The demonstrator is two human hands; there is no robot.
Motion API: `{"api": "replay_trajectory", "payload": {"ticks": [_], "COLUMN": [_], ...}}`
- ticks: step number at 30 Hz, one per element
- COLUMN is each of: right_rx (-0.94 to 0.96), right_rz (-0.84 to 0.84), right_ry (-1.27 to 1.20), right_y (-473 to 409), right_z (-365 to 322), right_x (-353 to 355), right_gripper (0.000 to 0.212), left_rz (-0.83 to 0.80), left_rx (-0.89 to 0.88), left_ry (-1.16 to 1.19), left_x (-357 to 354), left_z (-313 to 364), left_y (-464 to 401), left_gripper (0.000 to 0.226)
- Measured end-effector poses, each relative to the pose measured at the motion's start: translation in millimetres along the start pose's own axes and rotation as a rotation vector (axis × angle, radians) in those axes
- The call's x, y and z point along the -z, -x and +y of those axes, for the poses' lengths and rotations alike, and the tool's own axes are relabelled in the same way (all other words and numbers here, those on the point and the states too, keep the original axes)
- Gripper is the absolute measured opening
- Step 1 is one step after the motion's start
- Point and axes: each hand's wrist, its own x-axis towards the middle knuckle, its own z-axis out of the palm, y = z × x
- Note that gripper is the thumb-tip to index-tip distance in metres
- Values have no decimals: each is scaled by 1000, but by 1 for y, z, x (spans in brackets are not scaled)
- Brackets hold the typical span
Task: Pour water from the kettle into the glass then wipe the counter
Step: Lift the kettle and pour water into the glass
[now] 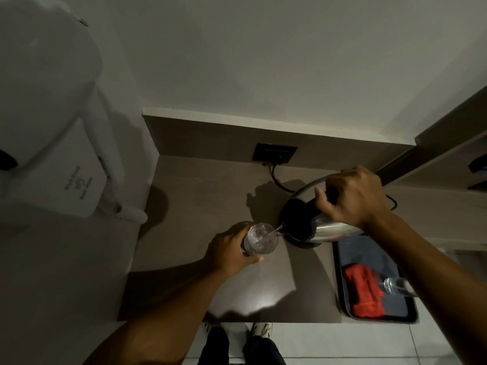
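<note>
A steel kettle with a black lid is tilted to the left, and my right hand grips its black handle from above. A thin stream of water runs from its spout into a clear glass. My left hand is wrapped around the glass from the left, holding it over the brown counter. A red cloth lies crumpled on a dark tray at the right.
A second clear glass rests on the tray beside the cloth. A black wall socket with a cord sits at the counter's back. A white wall-mounted appliance hangs at the left. My shoes show below the counter's front edge.
</note>
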Motion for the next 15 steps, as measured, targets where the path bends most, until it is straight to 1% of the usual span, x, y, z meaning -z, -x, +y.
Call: {"api": "replay_trajectory", "payload": {"ticks": [7,15], "right_rx": [8,5], "right_rz": [-11,-38], "right_ry": [-11,-18], "right_y": [0,-4], "right_z": [-4,-5], "right_x": [5,7], "right_gripper": [46,54], "left_rz": [-2,7], "left_rx": [4,25], "left_ry": [-1,-11], "left_x": [0,-2], "left_z": [0,1], "left_y": [0,1], "left_gripper": [98,101]}}
